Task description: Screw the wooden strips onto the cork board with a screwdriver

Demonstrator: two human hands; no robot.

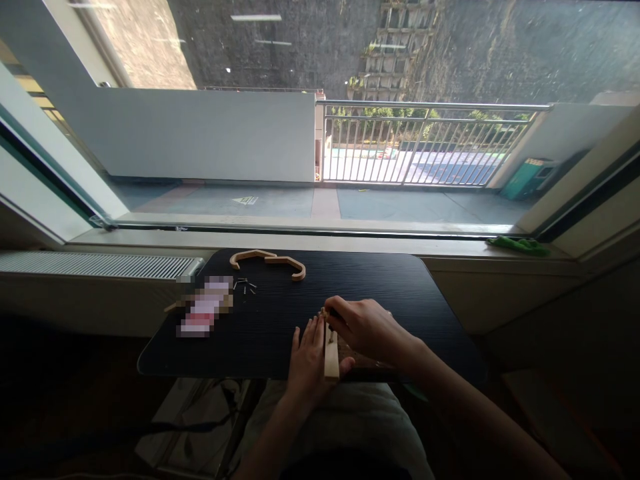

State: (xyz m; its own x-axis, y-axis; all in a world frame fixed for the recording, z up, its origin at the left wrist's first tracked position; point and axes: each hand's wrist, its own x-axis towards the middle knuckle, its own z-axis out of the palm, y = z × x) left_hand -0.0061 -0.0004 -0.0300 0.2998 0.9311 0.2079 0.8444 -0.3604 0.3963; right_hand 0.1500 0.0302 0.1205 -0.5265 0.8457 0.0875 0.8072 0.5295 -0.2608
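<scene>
Head view showed a straight, pale wooden block [331, 360] lying near the middle of the near edge of a black, wood-grained surface [273, 333] with rounded corners, pointing from near to far. The bare left hand [309, 357] grasped this block, its long fingers laid along the left side and its thumb on the right. From the right, the bare right hand [367, 327] bent over the block's far end, its fingers clenched there; what they gripped was too small and dark to tell. At the far edge lay two curved, pale wooden pieces [295, 265], their inner ends touching. Just nearer and to the left were several thin, silvery metal fasteners [245, 288], scattered loosely. Left of these, a blurred pink-and-white item [205, 307] rested near the surface's left edge. Beyond, a crumpled green cloth [520, 246] lay on the pale windowsill [350, 243], far right.
</scene>
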